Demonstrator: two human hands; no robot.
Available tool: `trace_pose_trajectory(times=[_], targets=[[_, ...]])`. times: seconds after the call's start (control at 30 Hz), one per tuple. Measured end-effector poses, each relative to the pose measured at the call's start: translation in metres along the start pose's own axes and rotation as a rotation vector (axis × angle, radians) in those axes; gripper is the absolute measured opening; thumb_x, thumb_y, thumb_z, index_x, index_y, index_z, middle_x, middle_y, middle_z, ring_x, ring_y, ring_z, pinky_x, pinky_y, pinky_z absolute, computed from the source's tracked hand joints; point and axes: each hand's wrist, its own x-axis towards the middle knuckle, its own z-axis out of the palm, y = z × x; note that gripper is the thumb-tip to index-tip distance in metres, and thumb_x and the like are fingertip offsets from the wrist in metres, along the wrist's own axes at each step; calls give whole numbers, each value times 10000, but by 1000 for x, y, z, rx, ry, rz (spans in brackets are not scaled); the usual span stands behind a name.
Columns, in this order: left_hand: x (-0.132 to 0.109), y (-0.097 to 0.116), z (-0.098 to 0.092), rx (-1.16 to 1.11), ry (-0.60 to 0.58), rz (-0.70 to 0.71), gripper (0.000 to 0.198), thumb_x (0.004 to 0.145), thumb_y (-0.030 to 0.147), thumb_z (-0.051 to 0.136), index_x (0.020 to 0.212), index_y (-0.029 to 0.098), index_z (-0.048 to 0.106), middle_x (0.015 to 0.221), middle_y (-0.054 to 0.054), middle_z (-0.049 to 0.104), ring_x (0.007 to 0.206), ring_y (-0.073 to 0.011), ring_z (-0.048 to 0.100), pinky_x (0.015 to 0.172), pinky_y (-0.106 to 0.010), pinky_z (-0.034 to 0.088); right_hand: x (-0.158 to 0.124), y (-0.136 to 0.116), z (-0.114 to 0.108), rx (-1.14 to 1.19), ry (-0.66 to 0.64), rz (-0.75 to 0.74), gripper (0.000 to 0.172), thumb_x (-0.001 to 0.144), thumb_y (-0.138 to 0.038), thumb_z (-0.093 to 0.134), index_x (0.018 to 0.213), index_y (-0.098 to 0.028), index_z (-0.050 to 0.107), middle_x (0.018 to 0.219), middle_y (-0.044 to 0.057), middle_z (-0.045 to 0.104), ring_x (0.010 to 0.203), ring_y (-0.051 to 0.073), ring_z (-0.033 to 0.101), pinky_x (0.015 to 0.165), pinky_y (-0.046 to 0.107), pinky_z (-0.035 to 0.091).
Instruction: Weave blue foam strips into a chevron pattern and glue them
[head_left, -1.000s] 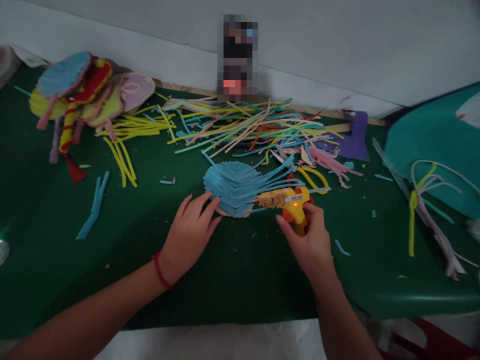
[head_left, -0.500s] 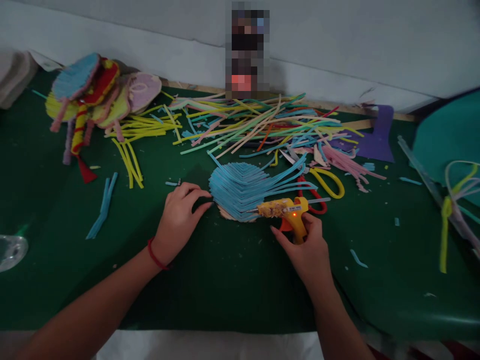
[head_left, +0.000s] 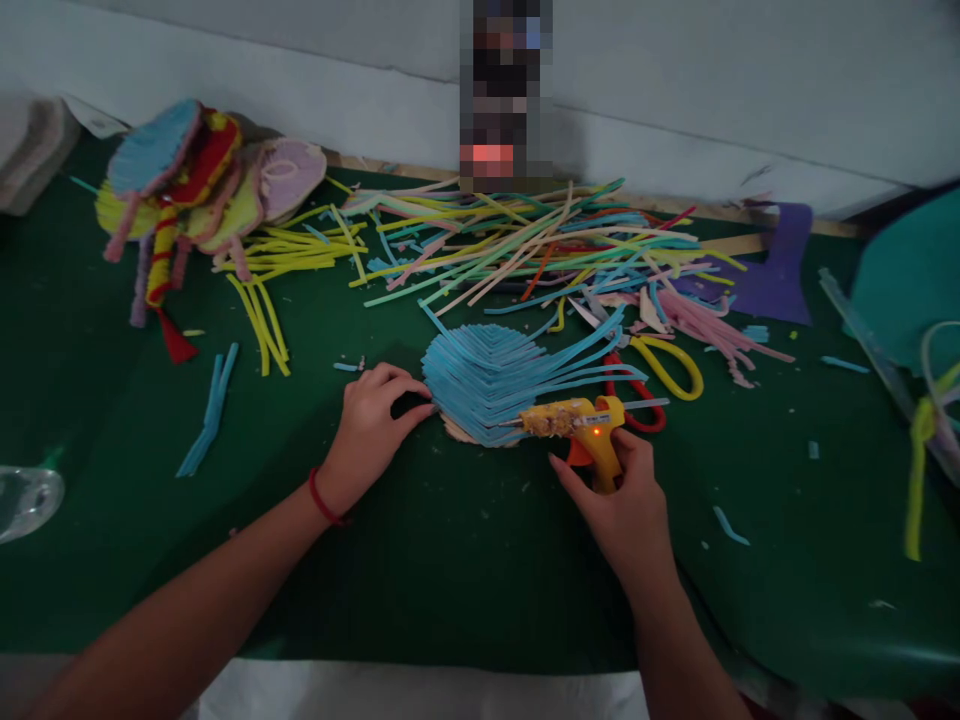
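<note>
Loosely, right hand (head_left: 628, 490) grips glue gun (head_left: 579, 420); half-open left hand (head_left: 373, 418) touches disc (head_left: 484, 375).

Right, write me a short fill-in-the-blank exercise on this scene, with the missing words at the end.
The right hand holds a yellow plastic glue gun whose thin nozzle points toward the picture's ____ side.
The left hand is at the edge of a rounded piece made of V-patterned ____ strips.
Around the left wrist is a ____ cord bracelet.
The metal-bladed scissors have one red handle loop and one ____ one.

Missing words: left; blue; red; yellow.
</note>
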Motion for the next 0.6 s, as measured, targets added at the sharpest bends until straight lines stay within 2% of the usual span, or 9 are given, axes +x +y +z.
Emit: trace_pose_trajectory(times=[0.17, 0.33, 0.47, 0.53, 0.6], targets=[[1, 0, -1, -69, 11, -11, 57, 834, 262, 609, 822, 217, 641, 907, -26, 599, 891, -195, 573, 819, -376, 423, 0, -1, 0, 3, 22, -16, 729, 628, -695, 628, 1131, -193, 469, 1084, 139, 624, 897, 288, 630, 694, 377, 506], [-1, 7, -11, -222, -31, 18, 105, 836, 287, 585, 781, 210, 631, 869, -24, 609, 836, -177, 588, 783, -348, 454, 3, 1, -3, 72, 87, 14, 699, 613, -673, 654, 1093, -199, 470, 1057, 129, 617, 917, 284, 628, 692, 364, 507], [-2, 9, -17, -336, -193, 55, 133, 824, 328, 598, 763, 214, 631, 858, -14, 613, 798, -154, 599, 748, -301, 480, 3, 5, -6, 93, 143, -14, 658, 664, -611, 650, 1131, -197, 444, 1053, 116, 610, 939, 264, 622, 721, 352, 500], [-2, 7, -18, -313, -290, 74, 146, 826, 336, 598, 751, 216, 635, 854, -11, 617, 789, -150, 601, 731, -289, 479, 1, 6, -7, 57, 145, -26, 639, 674, -594, 646, 1134, -199, 446, 1058, 114, 608, 920, 260, 621, 715, 352, 496], [-3, 6, -19, -225, -325, 85, 153, 834, 343, 595, 757, 219, 643, 863, -16, 624, 802, -161, 600, 743, -307, 471, -3, 6, -8, 11, 129, -26, 627, 676, -593, 638, 1130, -203, 452, 1060, 114, 608, 894, 260, 621, 699, 354, 495]])
